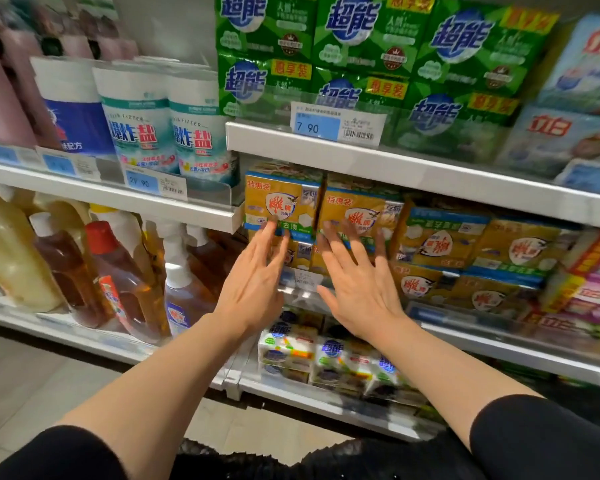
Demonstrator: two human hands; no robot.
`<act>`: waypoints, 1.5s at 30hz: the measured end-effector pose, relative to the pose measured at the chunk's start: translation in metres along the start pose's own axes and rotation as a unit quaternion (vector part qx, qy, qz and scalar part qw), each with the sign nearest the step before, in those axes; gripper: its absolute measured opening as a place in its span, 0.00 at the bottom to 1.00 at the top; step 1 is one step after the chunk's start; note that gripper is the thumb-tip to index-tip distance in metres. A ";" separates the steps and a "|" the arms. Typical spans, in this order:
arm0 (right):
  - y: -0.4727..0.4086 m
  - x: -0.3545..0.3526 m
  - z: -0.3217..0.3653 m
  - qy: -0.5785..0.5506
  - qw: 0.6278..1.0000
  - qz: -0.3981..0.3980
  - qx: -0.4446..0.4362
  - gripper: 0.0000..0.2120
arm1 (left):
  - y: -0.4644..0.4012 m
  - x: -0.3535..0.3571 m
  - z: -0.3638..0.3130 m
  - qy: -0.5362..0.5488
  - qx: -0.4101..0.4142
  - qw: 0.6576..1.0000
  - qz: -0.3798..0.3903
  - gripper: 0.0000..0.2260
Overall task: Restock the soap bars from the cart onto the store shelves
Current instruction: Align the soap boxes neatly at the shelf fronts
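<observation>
Where the two flat yellow soap packs with a red-and-white shield badge stand side by side at the front of the middle shelf, both hands are spread against them. Left hand — fingers straight and loosely fanned, tips touching the lower edge of the left-hand pack. Right hand — likewise flat and wide, fingers laid over the face of the right-hand pack; neither hand grips anything. Judged from this posture, the step in hand is seating and squaring freshly placed packs, pushing them flush with the row. The next move probably calls for drawing both hands back and turning to the cart for more stock; the packs sit one tier upon another, so a firm, even push seems wiser than a one-sided one.

To the right, further yellow soap packs fill the same shelf. Above lie green foil soap packs behind a blue price tag; below, white-wrapped soap bars. To the left stand amber liquid bottles and white cylindrical tubs.

The cart is not in view; the lower tier of yellow packs is largely hidden behind the hands, and motion blur makes small print unreadable.
</observation>
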State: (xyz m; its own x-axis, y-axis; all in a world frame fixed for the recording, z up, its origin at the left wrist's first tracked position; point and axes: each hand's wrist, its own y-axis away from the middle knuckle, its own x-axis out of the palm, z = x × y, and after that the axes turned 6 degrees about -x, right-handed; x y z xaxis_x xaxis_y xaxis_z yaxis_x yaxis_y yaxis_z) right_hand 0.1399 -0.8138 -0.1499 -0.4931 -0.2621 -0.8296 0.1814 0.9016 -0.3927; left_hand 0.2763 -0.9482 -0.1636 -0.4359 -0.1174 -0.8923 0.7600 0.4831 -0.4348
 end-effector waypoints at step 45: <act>0.045 -0.039 -0.101 -0.077 0.988 -0.068 0.119 0.17 | -0.025 0.010 -0.121 0.019 0.096 0.994 -0.047 0.46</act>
State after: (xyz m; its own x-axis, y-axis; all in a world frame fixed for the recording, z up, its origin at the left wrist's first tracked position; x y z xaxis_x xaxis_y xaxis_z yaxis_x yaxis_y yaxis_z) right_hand 0.0817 -0.7284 -0.0949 -0.3953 -0.4412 -0.8056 0.3254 0.7529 -0.5720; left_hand 0.1943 -0.8563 -0.1465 -0.5239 -0.1194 -0.8433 0.7915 0.2974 -0.5339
